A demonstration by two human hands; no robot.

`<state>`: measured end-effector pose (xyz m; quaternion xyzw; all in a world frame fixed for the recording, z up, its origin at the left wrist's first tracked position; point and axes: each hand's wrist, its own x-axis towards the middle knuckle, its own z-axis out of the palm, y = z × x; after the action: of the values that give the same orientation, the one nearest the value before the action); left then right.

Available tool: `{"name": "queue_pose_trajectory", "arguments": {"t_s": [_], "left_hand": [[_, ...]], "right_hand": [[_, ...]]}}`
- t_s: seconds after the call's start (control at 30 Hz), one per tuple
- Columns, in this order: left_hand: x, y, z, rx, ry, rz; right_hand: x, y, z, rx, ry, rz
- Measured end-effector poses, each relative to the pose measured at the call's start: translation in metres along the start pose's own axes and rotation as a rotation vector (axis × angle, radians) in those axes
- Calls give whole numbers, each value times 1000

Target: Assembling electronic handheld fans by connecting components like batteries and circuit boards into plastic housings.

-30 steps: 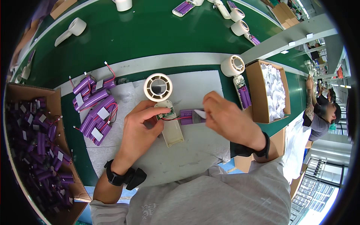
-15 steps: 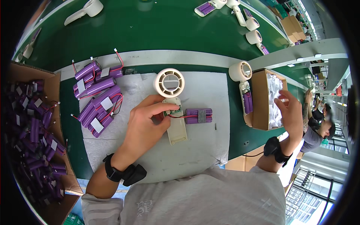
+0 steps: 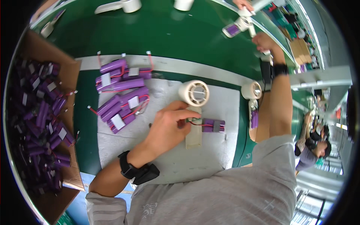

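Observation:
A cream handheld fan lies on the grey mat with its round head at the far end and its handle shell toward me. Over the handle my left hand is closed, thumb and forefinger pinching a small green circuit board, mostly covered by the fingers. Wires run from there to a purple battery pack with a grey pad, lying to the right. My right hand is stretched far out to the right, close to fans on the green surface; its fingers are curled and blurred, and any hold is unclear.
Several purple battery packs lie on the mat's left. A carton full of more packs stands at far left. Another fan with an exposed battery rests by a carton at right. Another person's hand is at the upper right.
My right hand has gone from beside the right-hand carton far forward to the fans. My left hand keeps its pinch. The whole view has shifted, and another person's hand has appeared.

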<state>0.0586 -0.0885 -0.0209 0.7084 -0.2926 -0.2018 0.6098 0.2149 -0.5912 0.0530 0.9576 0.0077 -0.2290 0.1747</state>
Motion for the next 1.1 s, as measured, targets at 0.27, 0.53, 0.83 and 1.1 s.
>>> {"name": "queue_pose_trajectory", "arguments": {"t_s": [0.27,0.53,0.83,1.1], "left_hand": [[-12,-2,4,34,47,35],[-10,-5,5,31,83,68],[1,-7,-2,85,79,85],[-2,-3,-5,127,12,124]], "right_hand": [[-44,-144,-22,621,-145,299],[-177,-291,-37,694,40,-519],[-222,-317,-12,1112,-136,-198],[-231,-312,12,1655,-341,-213]]}}
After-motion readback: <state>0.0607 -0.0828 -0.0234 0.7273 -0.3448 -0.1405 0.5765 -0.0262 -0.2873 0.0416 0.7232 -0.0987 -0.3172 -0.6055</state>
